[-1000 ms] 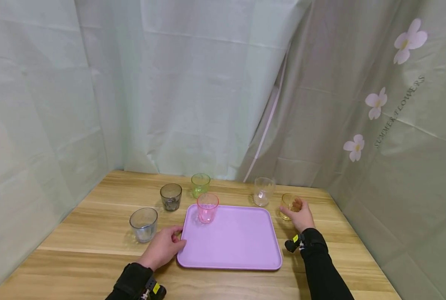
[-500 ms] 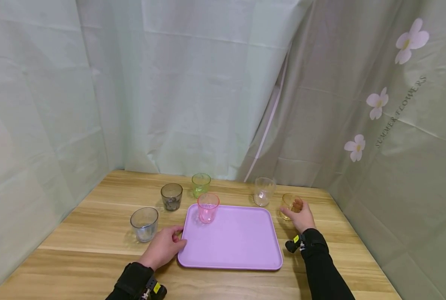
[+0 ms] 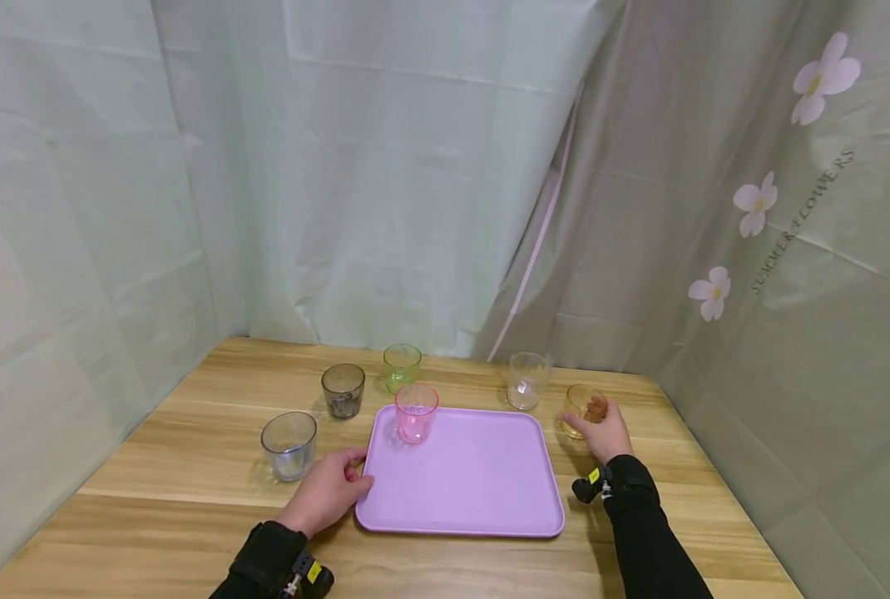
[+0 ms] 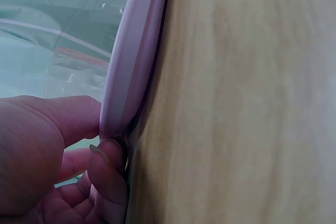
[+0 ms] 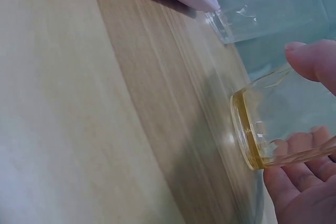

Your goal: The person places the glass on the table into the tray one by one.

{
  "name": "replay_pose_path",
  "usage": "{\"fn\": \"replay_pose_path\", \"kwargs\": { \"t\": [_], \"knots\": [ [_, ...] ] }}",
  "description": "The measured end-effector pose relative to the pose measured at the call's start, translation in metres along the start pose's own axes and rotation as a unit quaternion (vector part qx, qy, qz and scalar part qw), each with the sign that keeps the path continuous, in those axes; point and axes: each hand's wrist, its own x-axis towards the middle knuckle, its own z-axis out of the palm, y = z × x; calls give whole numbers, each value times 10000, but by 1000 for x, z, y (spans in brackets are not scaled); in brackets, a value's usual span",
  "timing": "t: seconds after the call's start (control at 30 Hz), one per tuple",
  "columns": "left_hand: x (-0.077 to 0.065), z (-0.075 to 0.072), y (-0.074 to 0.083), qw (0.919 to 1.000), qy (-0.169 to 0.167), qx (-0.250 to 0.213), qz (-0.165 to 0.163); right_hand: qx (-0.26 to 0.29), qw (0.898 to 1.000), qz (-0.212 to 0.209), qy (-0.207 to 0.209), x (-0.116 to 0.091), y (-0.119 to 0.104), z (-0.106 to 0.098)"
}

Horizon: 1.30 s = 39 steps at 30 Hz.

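Note:
In the head view, my left hand [image 3: 327,492] is at the left edge of a lilac rectangular tray [image 3: 475,491]. The left wrist view shows the thumb against the tray's rim [image 4: 128,61] and a fingertip at its underside, pinching the edge. On the far right, my right hand [image 3: 605,428] grips a yellow-tinted glass [image 3: 575,408] by its sides, thumb on one side and fingers on the other. Up close, its thick amber base [image 5: 245,129] is low at the tabletop; whether it touches I cannot tell. A pink glass [image 3: 416,416] stands upright on the tray's back left corner.
Left of the tray stand a clear bluish glass [image 3: 289,449] and a smoky grey glass [image 3: 343,393]. Behind it are a green glass [image 3: 402,366] and a colourless glass [image 3: 527,383]. Curtains [image 3: 385,183] hang behind the wooden table [image 3: 153,499].

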Motion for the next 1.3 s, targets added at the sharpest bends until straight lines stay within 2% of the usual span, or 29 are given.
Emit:
{"fn": "replay_pose_path", "kwargs": {
  "t": [0.4,1.03,1.3],
  "knots": [
    [0,0,2,9999,53,83,72,50,10000,-44,17,5,6,-7],
    [1,0,0,10000,32,65,57,169,9997,-142,136,-15,-20,-17],
    [0,1,0,9999,64,48,80,168,9996,-156,167,-19,-23,-19]
  ]
}}
